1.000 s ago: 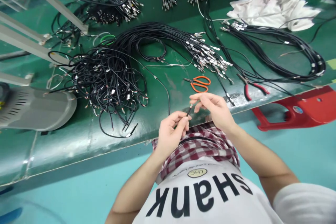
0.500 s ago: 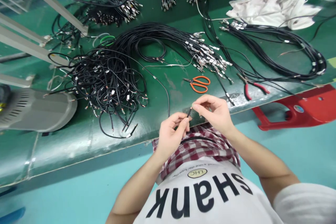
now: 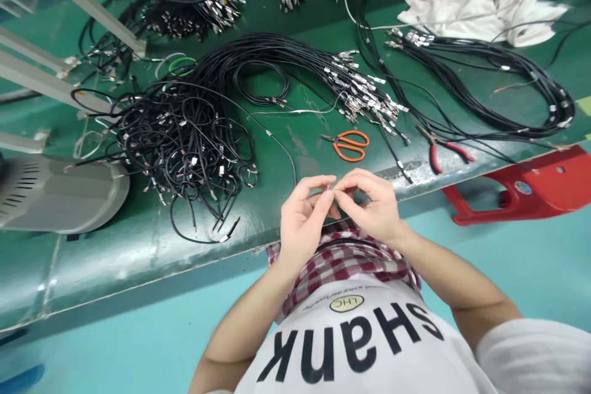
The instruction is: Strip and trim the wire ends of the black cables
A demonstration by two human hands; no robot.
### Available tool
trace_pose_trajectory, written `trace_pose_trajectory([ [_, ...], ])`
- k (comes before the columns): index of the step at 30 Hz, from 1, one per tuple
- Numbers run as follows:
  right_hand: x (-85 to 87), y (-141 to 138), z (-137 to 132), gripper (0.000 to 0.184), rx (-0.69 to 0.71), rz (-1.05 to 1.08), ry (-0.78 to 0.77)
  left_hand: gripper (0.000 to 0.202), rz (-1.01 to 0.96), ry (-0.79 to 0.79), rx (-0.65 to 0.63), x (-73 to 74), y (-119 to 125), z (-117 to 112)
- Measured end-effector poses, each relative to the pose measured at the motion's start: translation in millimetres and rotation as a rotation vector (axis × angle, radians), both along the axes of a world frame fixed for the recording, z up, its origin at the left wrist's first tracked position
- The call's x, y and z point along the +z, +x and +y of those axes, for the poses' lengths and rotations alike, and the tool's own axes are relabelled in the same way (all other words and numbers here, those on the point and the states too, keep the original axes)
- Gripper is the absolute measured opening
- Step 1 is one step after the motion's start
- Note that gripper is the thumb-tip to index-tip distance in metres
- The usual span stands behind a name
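My left hand point(image 3: 301, 217) is closed in a pinch on the end of a black cable point(image 3: 290, 161). The cable runs back across the bench to the tangled pile. Against the left fingertips, my right hand point(image 3: 373, 206) pinches at the same end, where thin wire ends barely show between the fingers. The fingers hide most of that end. Just beyond the hands lie small orange-handled scissors point(image 3: 349, 145). Farther right, red-handled pliers point(image 3: 442, 146) rest near the bench edge.
A tangled pile of black cables point(image 3: 184, 135) covers the left of the green bench point(image 3: 138, 258). Crimped metal terminals point(image 3: 364, 89) lie beyond the scissors. At right are a looped cable bundle point(image 3: 521, 117), a white cloth point(image 3: 480, 6) and a red stool point(image 3: 545, 188). A grey machine point(image 3: 69, 194) stands left.
My hands have come together at the fingertips, and the black cable end that showed between them is now mostly covered. The view has shifted slightly.
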State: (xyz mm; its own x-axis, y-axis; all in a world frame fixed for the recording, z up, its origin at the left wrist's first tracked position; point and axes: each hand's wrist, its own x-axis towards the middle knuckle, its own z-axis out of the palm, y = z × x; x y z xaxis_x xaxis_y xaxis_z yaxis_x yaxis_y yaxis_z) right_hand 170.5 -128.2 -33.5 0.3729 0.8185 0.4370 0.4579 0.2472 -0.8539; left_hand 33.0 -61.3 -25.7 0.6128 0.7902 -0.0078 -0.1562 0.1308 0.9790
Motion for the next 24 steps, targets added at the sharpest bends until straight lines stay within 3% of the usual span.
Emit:
trace_pose_trajectory([
  [3, 1.7, 0, -3, 0.006, -0.003, -0.088, -0.038, 0.009, -0.073, -0.025, 0.081, 0.3, 7, 0],
  [8, -3.8, 0, -6, 0.003, -0.035, -0.284, 0.002, 0.016, -0.108, -0.143, 0.132, -3.5, 10, -5],
  [11, -8.0, -1, -5, 0.003, -0.051, -0.292, 0.014, 0.017, -0.116, -0.178, 0.157, -5.3, 11, -6],
  [16, -9.6, 4, -7, 0.005, -0.048, -0.273, -0.046, 0.017, -0.129, -0.287, 0.126, -5.8, 10, -1],
  [24, -17.4, 18, -4, 0.017, -0.057, -0.682, 0.089, 0.018, -0.102, -0.363, 0.086, -4.8, 5, 1],
])
